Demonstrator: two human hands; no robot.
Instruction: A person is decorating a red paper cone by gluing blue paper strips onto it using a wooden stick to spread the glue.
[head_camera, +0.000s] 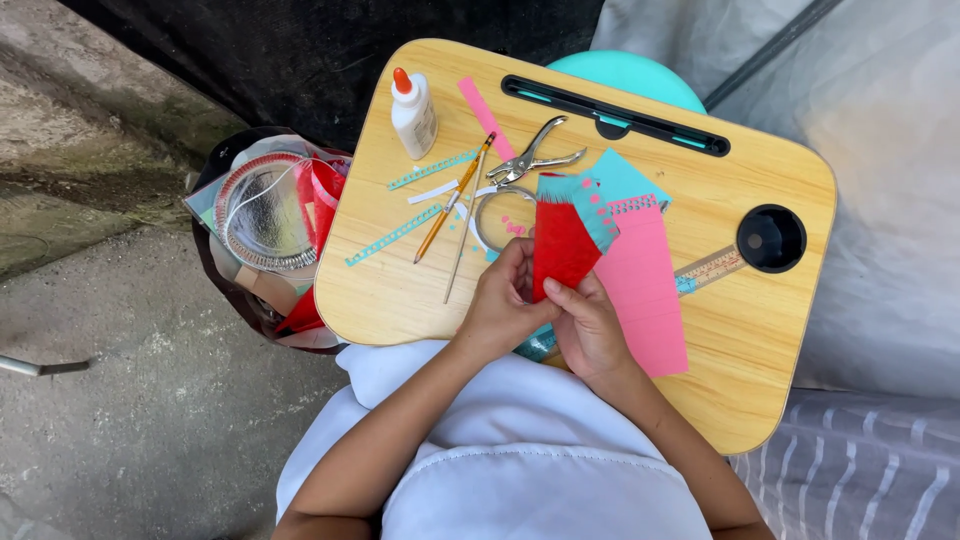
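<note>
Both my hands hold a folded piece of red paper (561, 245) over the near edge of a small wooden lap table (760, 340). My left hand (497, 300) grips its left edge. My right hand (585, 325) pinches its lower edge with the thumb on top. A teal paper strip with punched holes (597, 212) is attached along the red paper's top. Under and to the right of it lies a pink sheet (645, 285) and a teal sheet (625, 180).
On the table lie a white glue bottle with an orange cap (412, 113), a metal hole punch (530, 160), a pencil (455, 197), a thin stick (467, 230), teal punched strips (395, 236), a pink strip (485, 118) and a ruler (710, 268). A bag of craft scraps (270, 215) sits to the left.
</note>
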